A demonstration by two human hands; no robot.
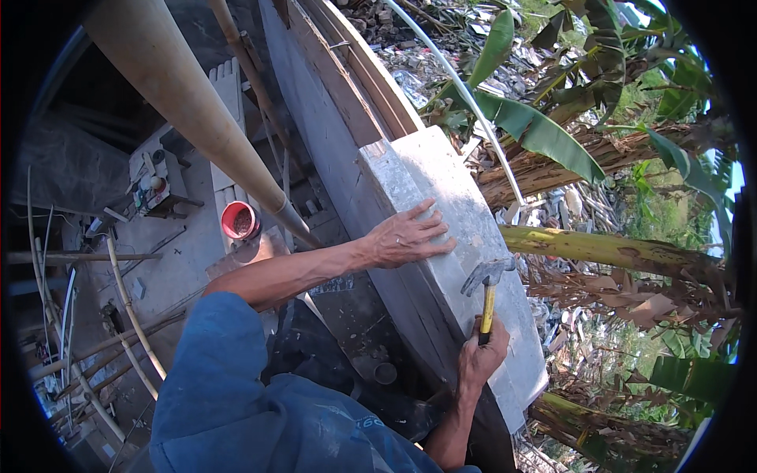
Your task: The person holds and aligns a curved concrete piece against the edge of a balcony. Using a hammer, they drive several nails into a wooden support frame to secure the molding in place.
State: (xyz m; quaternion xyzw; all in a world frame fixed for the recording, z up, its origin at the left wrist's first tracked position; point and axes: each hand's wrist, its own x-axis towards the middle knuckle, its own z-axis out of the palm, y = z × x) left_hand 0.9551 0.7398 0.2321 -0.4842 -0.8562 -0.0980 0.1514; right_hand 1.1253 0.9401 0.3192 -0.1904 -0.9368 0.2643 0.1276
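Pale printed lettering (367, 422) is showing on the blue shirt (209, 378). The left arm is reaching across, its left hand (404, 239) resting with spread fingers on the grey board (430, 169) along the wall (303, 98). The right hand (483, 355), coming up from below, is gripping a yellow-shafted claw hammer (489, 298) by its black grip; its head is lying over the board, contact unclear.

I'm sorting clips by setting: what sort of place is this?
Probably a small building site, partly outdoors: a thick bamboo pole slants across the view, a red bucket sits below, and the right hand grips a hammer.
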